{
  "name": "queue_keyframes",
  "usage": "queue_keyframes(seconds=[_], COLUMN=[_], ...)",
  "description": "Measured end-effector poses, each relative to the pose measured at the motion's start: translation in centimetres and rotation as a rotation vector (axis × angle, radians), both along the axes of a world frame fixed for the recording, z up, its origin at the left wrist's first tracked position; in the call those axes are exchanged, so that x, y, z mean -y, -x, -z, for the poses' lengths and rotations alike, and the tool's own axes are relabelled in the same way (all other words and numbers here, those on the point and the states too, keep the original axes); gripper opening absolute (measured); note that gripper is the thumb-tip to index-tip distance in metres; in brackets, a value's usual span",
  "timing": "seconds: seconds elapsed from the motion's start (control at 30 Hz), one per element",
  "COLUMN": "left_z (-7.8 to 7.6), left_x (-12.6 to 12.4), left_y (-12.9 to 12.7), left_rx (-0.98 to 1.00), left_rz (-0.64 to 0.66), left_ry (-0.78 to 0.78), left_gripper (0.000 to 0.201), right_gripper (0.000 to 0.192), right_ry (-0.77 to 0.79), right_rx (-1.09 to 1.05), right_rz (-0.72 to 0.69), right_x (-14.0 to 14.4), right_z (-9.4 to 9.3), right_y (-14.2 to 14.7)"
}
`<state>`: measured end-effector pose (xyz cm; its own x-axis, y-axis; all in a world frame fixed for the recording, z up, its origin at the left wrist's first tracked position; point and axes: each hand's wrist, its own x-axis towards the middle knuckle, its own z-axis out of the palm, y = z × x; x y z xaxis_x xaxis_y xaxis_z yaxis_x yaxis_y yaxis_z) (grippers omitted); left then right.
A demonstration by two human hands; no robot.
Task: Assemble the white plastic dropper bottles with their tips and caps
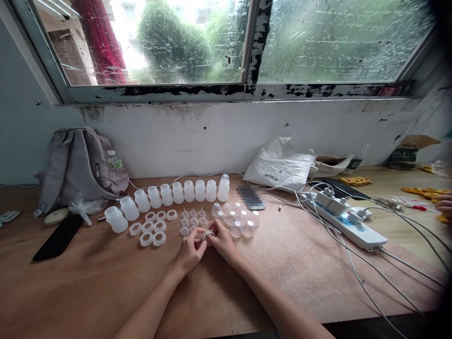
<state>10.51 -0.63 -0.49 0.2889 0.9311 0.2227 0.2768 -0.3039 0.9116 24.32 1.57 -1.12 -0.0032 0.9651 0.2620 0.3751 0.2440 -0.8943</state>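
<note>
My left hand and my right hand meet over the wooden table, both pinching one small translucent ring part between their fingertips. Just beyond them lie several small clear nipples, white screw rings to the left and clear caps to the right. A curved row of white plastic bottles stands behind these parts.
A grey backpack leans on the wall at the left, a black phone in front of it. A white power strip with cables lies at the right, a white plastic bag behind it. Another person's hand shows at far right.
</note>
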Motion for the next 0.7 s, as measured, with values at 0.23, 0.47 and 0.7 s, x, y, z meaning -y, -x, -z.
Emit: queue_keyframes(seconds=[0.23,0.47,0.7], left_z=[-0.2,-0.1,0.2], left_x=[-0.8,-1.3,-2.0], left_y=[-0.2,-0.2,0.5], left_rx=[0.302,0.342,0.448], left_rz=[-0.149,-0.065,-0.238], left_ry=[0.183,0.166,0.081], left_gripper=[0.039,0.034,0.028], right_gripper=[0.007,0.013,0.009], right_ry=[-0.081,-0.181,-0.325], right_rx=[-0.021,0.124,0.411], right_rz=[-0.055,-0.029,-0.049], right_x=[0.1,0.2,-0.9], right_z=[-0.2,0.2,-1.5], right_y=[-0.2,-0.1,-0.1])
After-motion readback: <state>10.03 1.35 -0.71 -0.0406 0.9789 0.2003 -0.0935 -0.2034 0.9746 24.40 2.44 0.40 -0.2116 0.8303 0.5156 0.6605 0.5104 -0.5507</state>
